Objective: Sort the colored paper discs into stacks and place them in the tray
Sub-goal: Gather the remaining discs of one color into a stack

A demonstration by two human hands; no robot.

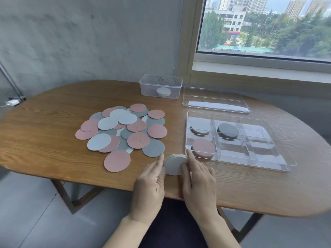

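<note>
Grip – left hand, right hand straight-fingered – white disc stack pressed between.

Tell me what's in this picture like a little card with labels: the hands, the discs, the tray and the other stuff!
Left hand: straight fingers press the left side of the whitish stack
Right hand: straight fingers press its right side
Loose discs: pink, grey and pale, overlapping on the table
Tray: six compartments; pale stack far left, dark grey stack far middle, pink stack near left; three empty
Flat clear piece: behind the tray, maybe its lid
Small box: clear, open, holds a white stack
</note>
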